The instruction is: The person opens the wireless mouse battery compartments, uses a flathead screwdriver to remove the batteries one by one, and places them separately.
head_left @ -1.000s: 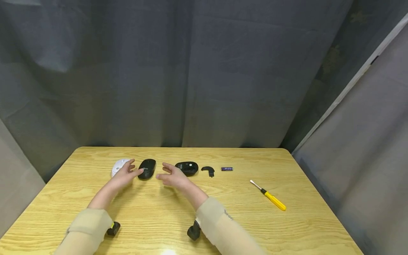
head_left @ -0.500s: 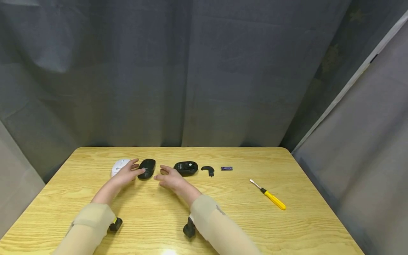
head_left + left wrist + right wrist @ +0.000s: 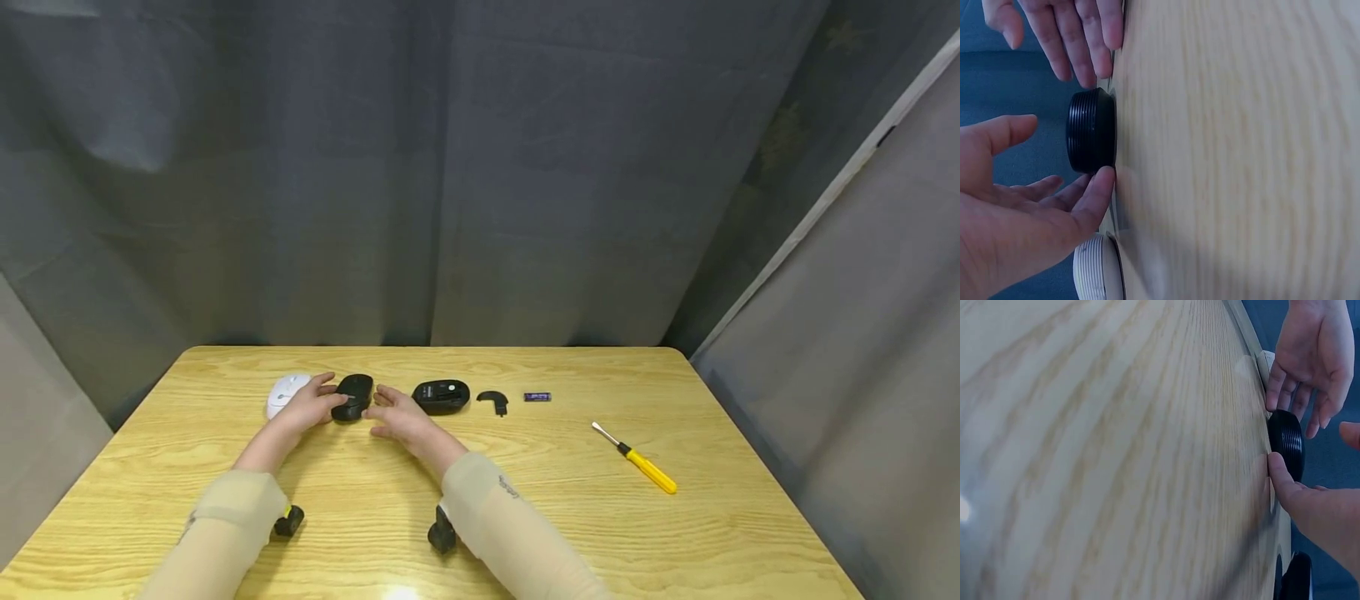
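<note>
A black computer mouse (image 3: 352, 396) sits top side up on the wooden table, between the two hands. My left hand (image 3: 306, 408) is at its left side; in the left wrist view, the fingertips (image 3: 1102, 178) touch the mouse's edge while the thumb stays clear. On the other side, my right hand (image 3: 405, 421) has its loosely extended fingers beside the mouse. In the right wrist view a right fingertip (image 3: 1277, 461) lies against or very near the mouse's edge; contact is uncertain. A white mouse (image 3: 283, 393) lies just left of the left hand, partly hidden by it.
Right of the right hand, another black mouse (image 3: 442, 396) lies underside up. Beyond it are a curved black cover (image 3: 493, 400), a purple battery (image 3: 537, 397) and a yellow-handled screwdriver (image 3: 645, 467). The table's (image 3: 637, 375) far edge meets a grey curtain.
My right hand has moved left, up to the black mouse. The left hand has shifted slightly right, closer to the mouse. The view has drifted a little.
</note>
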The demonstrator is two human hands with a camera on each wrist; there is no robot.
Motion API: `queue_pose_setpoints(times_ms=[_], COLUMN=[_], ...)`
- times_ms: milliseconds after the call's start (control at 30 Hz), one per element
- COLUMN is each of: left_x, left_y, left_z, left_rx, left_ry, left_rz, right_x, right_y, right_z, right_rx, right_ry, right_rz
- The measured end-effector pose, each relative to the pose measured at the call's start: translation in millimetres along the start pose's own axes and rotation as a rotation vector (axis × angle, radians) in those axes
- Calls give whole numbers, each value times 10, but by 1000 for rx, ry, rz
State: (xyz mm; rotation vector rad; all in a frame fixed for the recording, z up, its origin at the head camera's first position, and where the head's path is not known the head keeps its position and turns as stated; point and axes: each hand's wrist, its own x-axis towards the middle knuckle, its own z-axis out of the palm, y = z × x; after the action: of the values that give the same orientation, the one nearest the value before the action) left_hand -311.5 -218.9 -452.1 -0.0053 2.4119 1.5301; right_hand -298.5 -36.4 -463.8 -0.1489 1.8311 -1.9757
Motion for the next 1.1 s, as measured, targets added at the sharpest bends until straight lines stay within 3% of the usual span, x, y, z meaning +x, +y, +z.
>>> queue_pose_setpoints(times_ms=[333, 567, 733, 867, 1100], left_x=[29, 20, -8, -65, -176], left_y=[-28, -38, -32, 15, 184], left_z=[32, 28, 47, 59, 76], left_rx=[-28, -92, -141, -169, -248], left_ry=[12, 47, 69, 89, 122], left_rz=[9, 9, 43, 64, 91], right_x=[22, 9, -4, -34, -109], right_y=[20, 10, 6, -29, -186], right_z=[56, 68, 50, 40, -7], right_rx=[-2, -7, 8, 14, -56], right_ry=[42, 46, 55, 89, 159], right_rz=[-13, -40, -67, -80, -176])
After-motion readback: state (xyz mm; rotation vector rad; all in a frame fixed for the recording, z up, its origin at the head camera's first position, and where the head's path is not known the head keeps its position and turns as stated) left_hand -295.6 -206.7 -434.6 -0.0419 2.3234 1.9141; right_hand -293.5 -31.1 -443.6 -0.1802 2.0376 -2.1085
